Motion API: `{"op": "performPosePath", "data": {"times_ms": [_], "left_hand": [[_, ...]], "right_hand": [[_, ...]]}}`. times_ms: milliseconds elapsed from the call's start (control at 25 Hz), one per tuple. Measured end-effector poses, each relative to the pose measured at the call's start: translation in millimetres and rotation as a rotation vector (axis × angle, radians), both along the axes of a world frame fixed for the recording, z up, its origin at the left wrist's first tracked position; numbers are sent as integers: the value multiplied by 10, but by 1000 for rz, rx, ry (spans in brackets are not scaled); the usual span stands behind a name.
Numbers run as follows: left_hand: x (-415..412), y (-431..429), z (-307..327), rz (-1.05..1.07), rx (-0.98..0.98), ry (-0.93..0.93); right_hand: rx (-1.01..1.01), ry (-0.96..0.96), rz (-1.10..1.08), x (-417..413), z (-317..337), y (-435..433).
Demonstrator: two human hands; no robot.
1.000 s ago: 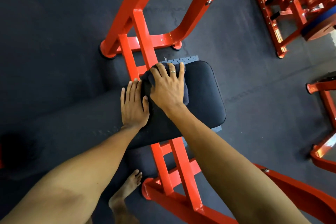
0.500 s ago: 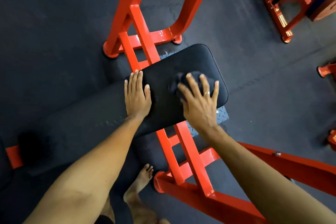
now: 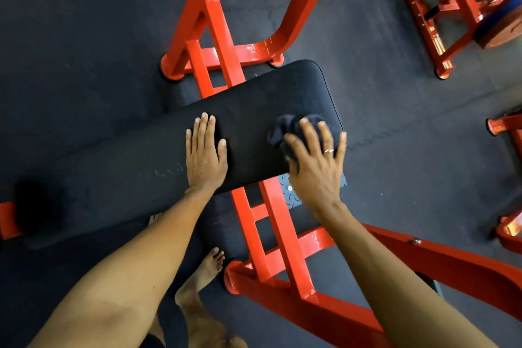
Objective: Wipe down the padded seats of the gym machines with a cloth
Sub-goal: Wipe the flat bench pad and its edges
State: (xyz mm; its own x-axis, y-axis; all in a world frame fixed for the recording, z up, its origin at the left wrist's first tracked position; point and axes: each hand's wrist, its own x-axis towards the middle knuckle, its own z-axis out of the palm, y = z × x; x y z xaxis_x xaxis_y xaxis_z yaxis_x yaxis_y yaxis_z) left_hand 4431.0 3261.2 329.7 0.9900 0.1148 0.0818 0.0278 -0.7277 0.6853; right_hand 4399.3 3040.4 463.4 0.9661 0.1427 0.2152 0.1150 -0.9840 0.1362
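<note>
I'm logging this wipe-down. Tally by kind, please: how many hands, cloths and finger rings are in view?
Hands: 2, the left hand and the right hand
Cloth: 1
Ring: 1
Total: 4

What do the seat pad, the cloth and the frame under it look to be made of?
Seat pad: probably vinyl or leatherette over foam, with a smooth matte black skin and rounded edges.
Cloth: soft dark fabric, weave unclear; it bunches in folds under the right hand.
Frame: likely steel tube in glossy orange-red paint, with bright highlights and visible bolts.
</note>
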Motion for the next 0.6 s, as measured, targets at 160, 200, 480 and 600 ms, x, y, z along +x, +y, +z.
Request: {"op": "performPosePath", "data": {"times_ms": [160, 200, 480, 600], "left_hand": [[-21, -17, -20, 12, 19, -10], [-27, -16, -26, 16, 20, -9], [-26, -4, -19, 10, 11, -23], [-37, -13, -13, 11, 0, -30]], "right_hand": [[105, -59, -270, 188, 47, 253], [99, -32, -232, 123, -25, 423], [-32, 118, 297, -191, -205, 188], [-53, 4, 156, -153, 27, -368]]}}
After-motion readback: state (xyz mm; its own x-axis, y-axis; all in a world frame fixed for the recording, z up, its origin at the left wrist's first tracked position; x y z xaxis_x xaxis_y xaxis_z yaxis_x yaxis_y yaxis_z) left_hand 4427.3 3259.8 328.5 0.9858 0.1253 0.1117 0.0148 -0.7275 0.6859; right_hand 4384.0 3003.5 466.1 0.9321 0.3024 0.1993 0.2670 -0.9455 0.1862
